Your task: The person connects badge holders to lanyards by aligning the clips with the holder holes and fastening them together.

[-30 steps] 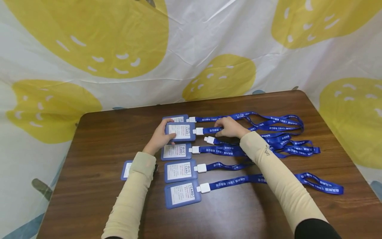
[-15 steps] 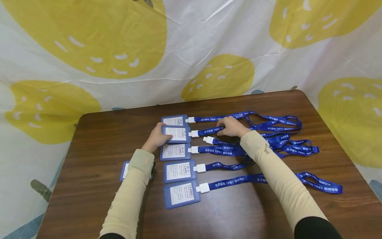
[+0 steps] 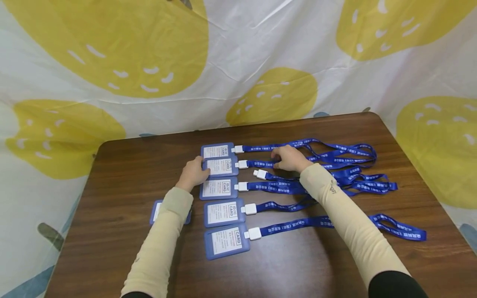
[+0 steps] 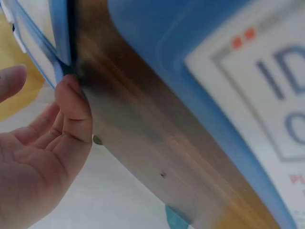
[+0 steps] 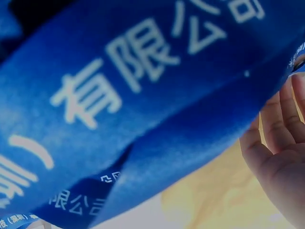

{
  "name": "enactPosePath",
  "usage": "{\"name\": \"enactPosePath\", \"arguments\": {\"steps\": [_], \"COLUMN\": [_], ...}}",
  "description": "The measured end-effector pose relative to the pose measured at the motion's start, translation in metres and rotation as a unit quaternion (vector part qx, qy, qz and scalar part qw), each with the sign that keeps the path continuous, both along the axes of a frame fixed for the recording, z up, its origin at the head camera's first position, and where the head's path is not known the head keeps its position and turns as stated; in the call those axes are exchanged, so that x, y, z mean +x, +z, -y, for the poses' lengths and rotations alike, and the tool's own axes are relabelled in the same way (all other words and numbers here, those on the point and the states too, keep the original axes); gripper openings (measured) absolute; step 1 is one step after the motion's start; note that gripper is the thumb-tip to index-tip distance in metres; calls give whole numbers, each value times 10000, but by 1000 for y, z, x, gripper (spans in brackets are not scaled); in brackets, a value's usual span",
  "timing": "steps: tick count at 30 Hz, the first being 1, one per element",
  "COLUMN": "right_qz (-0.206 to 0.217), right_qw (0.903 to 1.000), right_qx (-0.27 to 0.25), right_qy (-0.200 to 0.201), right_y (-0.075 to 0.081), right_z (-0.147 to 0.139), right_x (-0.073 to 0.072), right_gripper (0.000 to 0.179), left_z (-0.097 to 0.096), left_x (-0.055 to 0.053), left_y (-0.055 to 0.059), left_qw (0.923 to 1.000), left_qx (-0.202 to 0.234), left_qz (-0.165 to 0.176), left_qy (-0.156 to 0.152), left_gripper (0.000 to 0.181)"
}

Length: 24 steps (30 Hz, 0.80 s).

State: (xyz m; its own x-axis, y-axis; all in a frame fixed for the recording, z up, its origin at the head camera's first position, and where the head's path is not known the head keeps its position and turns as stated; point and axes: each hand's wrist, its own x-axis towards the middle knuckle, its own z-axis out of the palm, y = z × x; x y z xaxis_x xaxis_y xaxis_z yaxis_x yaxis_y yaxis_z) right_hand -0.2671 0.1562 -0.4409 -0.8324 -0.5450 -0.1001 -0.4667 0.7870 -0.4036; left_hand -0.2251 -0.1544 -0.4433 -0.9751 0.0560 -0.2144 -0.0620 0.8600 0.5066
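Observation:
The second ID badge holder (image 3: 220,166) from the back, a blue frame with a white printed card, lies with its upper edge against the rearmost badge holder (image 3: 217,150). My left hand (image 3: 192,174) touches its left edge. In the left wrist view the thumb stands apart from the bent index finger, which is at a badge corner. A white clip (image 3: 242,164) joins this badge to a blue lanyard (image 3: 256,164) with white lettering. My right hand (image 3: 290,159) is over that lanyard, thumb and index finger spread at the strap. The right wrist view shows its fingers only loosely bent.
In front lie further badge holders in a column: a third (image 3: 218,188), a fourth (image 3: 224,212) and a fifth (image 3: 227,241), with lanyards to the right. A loose clip (image 3: 260,174) lies between lanyards. Another badge holder (image 3: 155,211) is partly under the left forearm on the wooden table (image 3: 123,178).
The second badge holder has moved left and down into the column. My left hand has shifted left with it and loosened its grip. The right hand has let go of the lanyard strap.

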Motion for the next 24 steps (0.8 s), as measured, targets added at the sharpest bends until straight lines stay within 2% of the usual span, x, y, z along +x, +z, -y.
{"name": "enactPosePath", "arguments": {"steps": [10, 15, 19, 24], "right_qz": [-287, -305, -262, -129], "right_qw": [9995, 9991, 9989, 9993], "right_qx": [-100, -260, -290, -269], "right_qy": [94, 132, 271, 237], "right_y": [8, 11, 10, 10], "right_z": [6, 10, 14, 18], "right_x": [8, 12, 14, 17], "right_gripper": [24, 21, 18, 19], "left_z": [24, 37, 50, 62], "left_x": [12, 24, 37, 50], "left_y": [4, 10, 13, 13], "left_qw": [9991, 9987, 9993, 9994], "left_qx": [285, 301, 136, -41], "left_qz": [-293, -394, -298, -245], "left_qy": [-55, -104, -174, -242], "left_gripper": [39, 38, 38, 38]}}
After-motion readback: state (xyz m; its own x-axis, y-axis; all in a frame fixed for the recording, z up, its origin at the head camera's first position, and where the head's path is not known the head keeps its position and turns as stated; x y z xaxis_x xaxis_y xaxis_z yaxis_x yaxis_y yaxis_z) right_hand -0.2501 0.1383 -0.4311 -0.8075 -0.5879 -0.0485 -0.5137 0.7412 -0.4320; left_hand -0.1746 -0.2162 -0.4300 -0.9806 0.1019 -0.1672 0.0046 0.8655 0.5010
